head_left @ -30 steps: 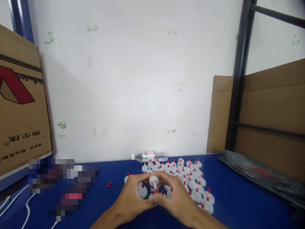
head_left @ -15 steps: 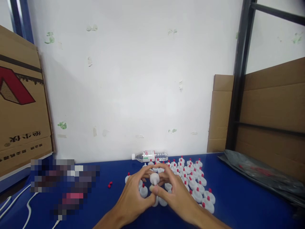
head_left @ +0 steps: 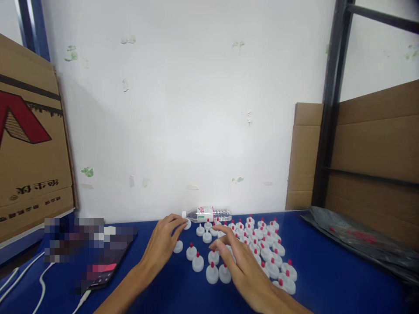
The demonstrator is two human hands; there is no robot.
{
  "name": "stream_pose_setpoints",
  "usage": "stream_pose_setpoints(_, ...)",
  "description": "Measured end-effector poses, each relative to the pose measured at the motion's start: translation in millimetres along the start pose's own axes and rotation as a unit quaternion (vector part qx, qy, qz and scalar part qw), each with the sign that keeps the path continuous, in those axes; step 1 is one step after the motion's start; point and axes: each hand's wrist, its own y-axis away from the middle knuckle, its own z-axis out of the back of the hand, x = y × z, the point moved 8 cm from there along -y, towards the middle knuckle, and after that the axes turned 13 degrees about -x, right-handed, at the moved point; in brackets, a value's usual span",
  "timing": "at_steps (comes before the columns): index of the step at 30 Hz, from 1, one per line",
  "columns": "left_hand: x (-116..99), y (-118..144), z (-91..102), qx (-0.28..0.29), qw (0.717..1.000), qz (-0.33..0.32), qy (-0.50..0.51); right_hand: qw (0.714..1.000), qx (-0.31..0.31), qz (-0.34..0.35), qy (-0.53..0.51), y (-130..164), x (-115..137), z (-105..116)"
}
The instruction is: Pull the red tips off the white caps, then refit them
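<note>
My left hand (head_left: 165,240) pinches the edge of a white nozzle cap (head_left: 187,224) beside the lying bottle's neck. My right hand (head_left: 237,261) hovers over the near caps with fingers bent and apart, and nothing shows between them. Below it stand white caps with red tips, among them a front cap (head_left: 212,274) and another (head_left: 197,263). Two caps behind, one of them a bare white cap (head_left: 207,237), show no red tip. Several red-tipped caps (head_left: 272,268) crowd together to the right. My right hand hides part of the group.
A clear plastic bottle (head_left: 209,214) lies on its side along the wall. On the left of the blue table (head_left: 327,261) are a partly blurred phone (head_left: 113,253) and white cables (head_left: 42,283). A grey plastic bag (head_left: 353,235) lies right; a cardboard box (head_left: 32,144) stands left.
My hands have moved apart from around a white cap held between them. The left has gone back and left to the bottle's neck; the right has shifted slightly right and its fingers have spread.
</note>
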Motion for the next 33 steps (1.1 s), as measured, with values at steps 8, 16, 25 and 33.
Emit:
stream_pose_setpoints(8, 11, 16, -24.7, 0.079, 0.995, 0.021, -0.060, 0.999, 0.030, 0.017, 0.020, 5, 2, -7)
stream_pose_setpoints(16, 40, -7, 18.0, 0.103, 0.965, 0.086, -0.224, 0.986, 0.045, 0.142, 0.072, 6, 21, -9)
stream_pose_setpoints(25, 71, 22, 17.1, 0.212, 0.909, 0.188, -0.305, 0.957, 0.172, 0.148, 0.181, 16, 11, -25)
stream_pose_setpoints(33, 65, 24, 8.7, 0.262, 0.903, 0.189, -0.284, 0.961, 0.107, 0.174, 0.184, 9, 17, -17)
